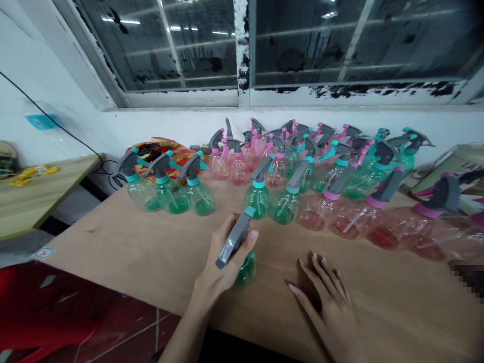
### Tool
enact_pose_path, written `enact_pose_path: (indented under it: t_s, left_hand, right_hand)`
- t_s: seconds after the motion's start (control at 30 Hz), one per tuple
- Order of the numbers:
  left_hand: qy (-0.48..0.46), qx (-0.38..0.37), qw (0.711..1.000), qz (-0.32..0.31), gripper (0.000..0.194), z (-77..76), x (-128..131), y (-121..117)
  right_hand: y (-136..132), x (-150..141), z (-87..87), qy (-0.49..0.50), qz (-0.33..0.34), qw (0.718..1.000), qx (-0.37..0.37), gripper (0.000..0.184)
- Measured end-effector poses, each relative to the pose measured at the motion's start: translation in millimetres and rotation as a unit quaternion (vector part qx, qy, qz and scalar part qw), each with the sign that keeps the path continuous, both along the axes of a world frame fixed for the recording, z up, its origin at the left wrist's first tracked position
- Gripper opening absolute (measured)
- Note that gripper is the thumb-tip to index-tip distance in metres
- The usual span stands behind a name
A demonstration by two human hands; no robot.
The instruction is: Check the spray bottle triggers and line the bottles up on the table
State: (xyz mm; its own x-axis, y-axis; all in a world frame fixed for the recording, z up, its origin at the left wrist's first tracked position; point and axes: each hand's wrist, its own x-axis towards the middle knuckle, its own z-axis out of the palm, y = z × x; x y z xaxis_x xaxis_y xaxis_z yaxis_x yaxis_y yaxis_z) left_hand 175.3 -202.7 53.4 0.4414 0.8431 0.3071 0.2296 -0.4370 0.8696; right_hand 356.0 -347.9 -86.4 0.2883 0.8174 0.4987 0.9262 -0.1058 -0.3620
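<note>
My left hand (223,257) is wrapped round the neck of a green spray bottle (246,270) with a grey and teal trigger head. Part of that bottle is hidden behind the hand. My right hand (328,302) is over the wooden table (151,262) with its fingers spread, holding nothing. Just beyond the left hand stand two green spray bottles (258,199), and to their right a row of pink spray bottles (315,212) runs toward the right edge. Three green spray bottles (200,196) stand side by side at the left.
Many more pink and green spray bottles (239,169) crowd the back by the wall. A red and yellow bag (179,151) lies behind the left bottles. At the right is a printed carton (446,166). A red chair (41,307) and a second table (45,196) are at the left.
</note>
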Motion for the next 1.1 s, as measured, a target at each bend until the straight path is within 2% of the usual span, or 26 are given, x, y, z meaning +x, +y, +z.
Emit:
enact_pose_path:
  t_s: [0.27,0.53,0.77,0.97,1.1]
  left_hand:
    - [0.006,-0.01,0.999,-0.037,0.027,5.0,-0.3,-0.4]
    - [0.011,-0.025,0.999,-0.036,0.038,-3.0,-0.7,2.5]
    - [0.015,-0.023,0.999,-0.034,0.042,-1.3,-1.0,2.2]
    - [0.001,-0.061,0.997,-0.049,0.038,0.1,-2.5,0.5]
    - [-0.005,-0.066,0.997,-0.047,0.026,1.0,-1.1,0.1]
  right_hand:
    - [-1.9,0.1,1.8,-0.002,0.003,1.0,-0.002,0.058]
    - [-2.6,0.4,2.4,0.005,0.005,1.0,-0.014,0.059]
    - [-3.0,0.1,4.5,0.015,0.002,1.0,-0.02,0.059]
    - [-2.9,-0.3,2.7,0.013,0.002,1.0,-0.016,0.059]
    - [-3.1,0.2,1.4,0.015,-0.001,1.0,-0.022,0.059]
